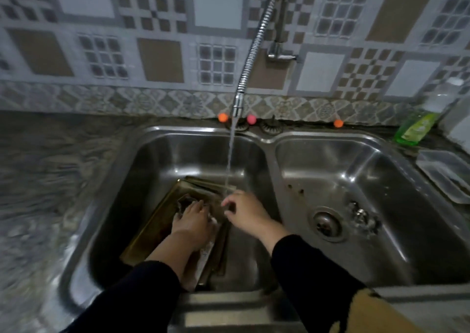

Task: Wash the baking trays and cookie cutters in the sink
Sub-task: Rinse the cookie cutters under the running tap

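Baking trays (152, 220), stacked, dark gold, tilted in left basin of sink (269, 139), near end propped toward front wall. Head view only. Tap (237, 106) running; stream lands at far tray corner. Left hand (193, 223) flat on tray floor, fingers together, pressing a crumpled scrubbing pad (187, 203); blur hides detail. Right hand (244, 212) over right tray rim under the stream, fingers loosely curled; cannot tell whether clamped on anything. Cookie cutters not identifiable. Green detergent bottle (413, 129) on worktop (50, 170), far right. Judgement: trays stiff, thin metal, light, slippery when wet and soapy; best held at raised rim, thumb inside, fingers beneath.
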{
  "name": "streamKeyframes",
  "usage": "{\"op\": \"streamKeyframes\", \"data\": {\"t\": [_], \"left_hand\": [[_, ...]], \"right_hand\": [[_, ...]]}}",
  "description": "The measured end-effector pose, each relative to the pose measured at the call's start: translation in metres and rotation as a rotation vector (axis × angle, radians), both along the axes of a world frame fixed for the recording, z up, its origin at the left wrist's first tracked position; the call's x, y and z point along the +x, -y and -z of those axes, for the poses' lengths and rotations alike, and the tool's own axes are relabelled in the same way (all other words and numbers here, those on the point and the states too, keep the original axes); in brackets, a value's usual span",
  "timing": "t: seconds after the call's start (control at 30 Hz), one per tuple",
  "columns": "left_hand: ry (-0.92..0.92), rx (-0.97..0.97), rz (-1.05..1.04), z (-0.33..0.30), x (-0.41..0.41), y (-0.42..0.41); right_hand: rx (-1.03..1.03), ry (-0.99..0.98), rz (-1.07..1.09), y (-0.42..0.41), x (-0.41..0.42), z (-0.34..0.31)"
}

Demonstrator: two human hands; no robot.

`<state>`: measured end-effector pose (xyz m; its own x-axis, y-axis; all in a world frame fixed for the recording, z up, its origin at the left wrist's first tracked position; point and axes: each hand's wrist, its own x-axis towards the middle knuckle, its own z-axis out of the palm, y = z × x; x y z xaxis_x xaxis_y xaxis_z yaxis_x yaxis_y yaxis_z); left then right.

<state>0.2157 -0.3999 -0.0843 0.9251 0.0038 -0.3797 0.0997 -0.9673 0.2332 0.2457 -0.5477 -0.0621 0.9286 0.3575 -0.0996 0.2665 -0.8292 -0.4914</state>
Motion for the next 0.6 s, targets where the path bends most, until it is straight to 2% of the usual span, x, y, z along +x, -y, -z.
{"op": "streamKeyframes", "data": {"t": [0.13,0.33,0.4,0.5,0.6], "left_hand": [[-0.11,-0.029,-0.025,0.015,-0.011,-0.034],[-0.096,-0.189,-0.069,0.023,-0.001,-0.05],[-0.076,-0.263,-0.127,0.024,0.002,-0.05],[-0.017,-0.391,-0.232,0.019,0.008,-0.043],[-0.001,-0.708,-0.436,0.003,0.012,-0.025]], "right_hand": [[-0.062,-0.144,-0.112,-0.045,-0.008,0.049],[-0.072,-0.225,-0.007,-0.063,0.01,0.092],[-0.035,-0.218,0.049,-0.061,0.014,0.089],[0.189,-0.287,0.197,-0.06,0.013,0.06],[0.368,-0.301,0.302,-0.051,0.017,0.029]]}}
